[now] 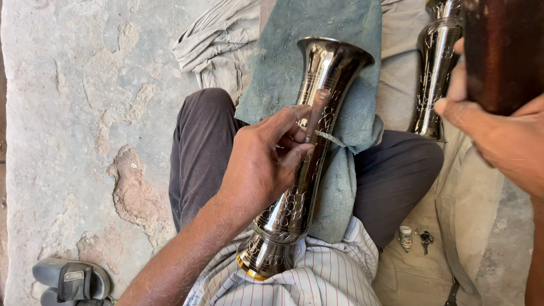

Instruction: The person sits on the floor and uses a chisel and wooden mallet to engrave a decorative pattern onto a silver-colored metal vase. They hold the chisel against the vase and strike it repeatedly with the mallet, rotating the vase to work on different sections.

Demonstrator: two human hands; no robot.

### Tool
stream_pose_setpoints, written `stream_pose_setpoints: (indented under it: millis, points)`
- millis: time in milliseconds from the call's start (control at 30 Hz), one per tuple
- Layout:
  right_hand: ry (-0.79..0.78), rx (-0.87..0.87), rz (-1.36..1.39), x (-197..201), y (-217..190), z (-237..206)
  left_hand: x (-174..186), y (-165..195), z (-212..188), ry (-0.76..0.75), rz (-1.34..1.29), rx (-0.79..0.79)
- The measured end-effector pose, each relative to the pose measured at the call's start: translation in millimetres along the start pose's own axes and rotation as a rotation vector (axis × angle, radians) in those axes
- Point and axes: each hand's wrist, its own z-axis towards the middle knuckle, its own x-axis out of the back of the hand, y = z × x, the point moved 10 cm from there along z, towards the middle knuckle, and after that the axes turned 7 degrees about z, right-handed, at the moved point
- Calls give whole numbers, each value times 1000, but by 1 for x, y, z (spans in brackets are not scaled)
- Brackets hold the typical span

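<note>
Polished dark metal is catching the light along a tall engraved vase (309,153), which is lying across the person's lap with its flared mouth pointing away and its ringed foot resting against the striped shirt (317,277). Beneath it a teal cloth (283,62) is draping over the dark trousers (198,153), and the vase is sitting on that cloth along most of its length. The left hand (263,161) is resting on the narrow waist of the vase — its fingers are curling together and pressing a small thin tool or strip (328,137) against the engraved surface, with the thumb and forefinger pinching close to the metal; exactly what the strip is, I cannot tell. The right hand (498,133) is reaching in from the right edge, its fingers wrapping around a dark reddish-brown block-like object (501,51), clamped on it, well apart from the lap vase. Just beside that hand a second engraved metal vase (433,73) is standing or leaning on a pale grey cloth (470,209) spread over the ground. On that cloth, near the right knee, a small white bottle (405,238) and a bunch of keys (426,239) are lying side by side. Worn, patchy concrete floor (85,113) is filling the left side — a grey sandal (71,279) is sitting at its lower corner.
</note>
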Motion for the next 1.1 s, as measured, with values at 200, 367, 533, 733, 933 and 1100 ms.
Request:
stream_pose_setpoints:
  millis: [200,367,533,733,933,1100]
  points:
    - [-343,-196,-283,-32,-29,8,0,7,1,14,5,-56]
    - [-487,-315,-467,-42,-13,-7,-4,7,4,-41,51,-56]
    - [-214,-138,-53,-25,-25,3,-7,6,6,-67,82,-48]
    - [-281,-233,-107,-31,-30,4,-8,8,5,-72,74,-82]
    - [-323,-123,-281,-31,-42,9,-3,8,-4,-36,88,-65]
    - [-384,-75,-371,-32,-46,14,1,-6,-17,72,43,42]
